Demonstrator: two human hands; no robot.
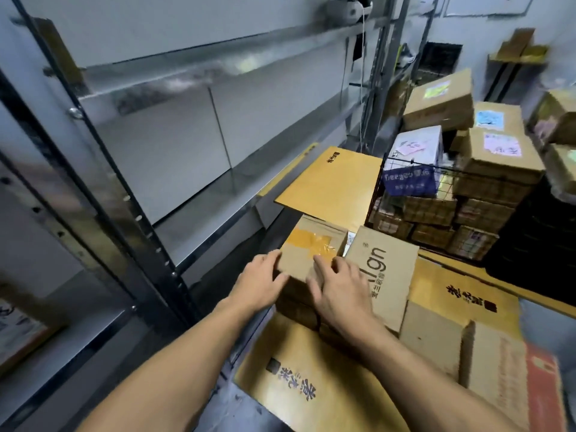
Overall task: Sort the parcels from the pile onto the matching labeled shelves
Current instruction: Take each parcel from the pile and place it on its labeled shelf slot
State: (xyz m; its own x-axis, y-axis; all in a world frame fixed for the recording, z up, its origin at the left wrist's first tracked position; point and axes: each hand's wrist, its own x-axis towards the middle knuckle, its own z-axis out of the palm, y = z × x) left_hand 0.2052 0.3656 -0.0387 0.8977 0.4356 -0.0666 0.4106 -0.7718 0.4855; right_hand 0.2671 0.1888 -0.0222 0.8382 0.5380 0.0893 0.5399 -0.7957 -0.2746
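Evidently gripped the small taped box (311, 244), atop the near-left of the pile (448, 307) beside the metal shelf (199, 219), with left hand (261, 285), fingers together round its corner, and right hand (339, 291), fingers spread over top; judged stiff, light, tape slick, best held by cardboard sides.

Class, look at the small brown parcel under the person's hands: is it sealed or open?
Sealed. The parcel has its top flaps lying flat and closed, with yellow tape stuck across them.
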